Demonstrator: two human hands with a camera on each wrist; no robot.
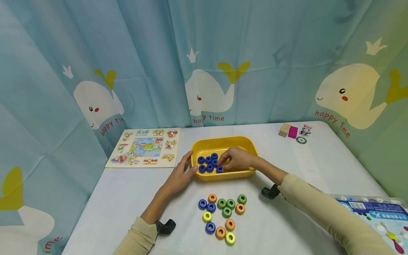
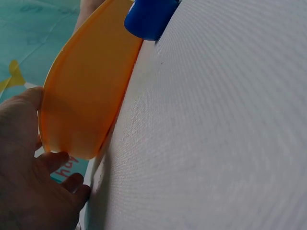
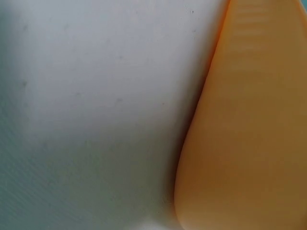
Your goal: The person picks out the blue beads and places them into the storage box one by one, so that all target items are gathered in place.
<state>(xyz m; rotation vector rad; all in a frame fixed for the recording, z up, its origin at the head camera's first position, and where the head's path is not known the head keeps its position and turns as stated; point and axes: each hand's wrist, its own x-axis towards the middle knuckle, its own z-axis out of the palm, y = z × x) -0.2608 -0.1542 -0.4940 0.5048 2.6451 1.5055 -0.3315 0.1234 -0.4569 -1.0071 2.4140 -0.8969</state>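
Observation:
A yellow plastic tray (image 1: 229,175) stands on the table, with several blue ring beads (image 1: 209,168) gathered in its left half. My left hand (image 1: 179,177) grips the tray's left end; in the left wrist view the thumb and fingers (image 2: 55,160) are around the tray's end wall. Reaching over the right side, my right hand (image 1: 237,158) has its fingertips down inside the tray and pinches a blue bead (image 1: 219,169) at the right of the group. The right wrist view holds only the tray's outer wall (image 3: 244,134) and the table; the hand is out of it.
In front of the tray lie loose green (image 1: 231,203), orange (image 1: 230,224), yellow (image 1: 207,216) and blue beads (image 1: 210,227). A wooden puzzle board (image 1: 173,148) sits back left. Blocks (image 1: 293,132) and a small figurine (image 1: 305,130) stand back right; a packaged box (image 1: 376,216) lies front right.

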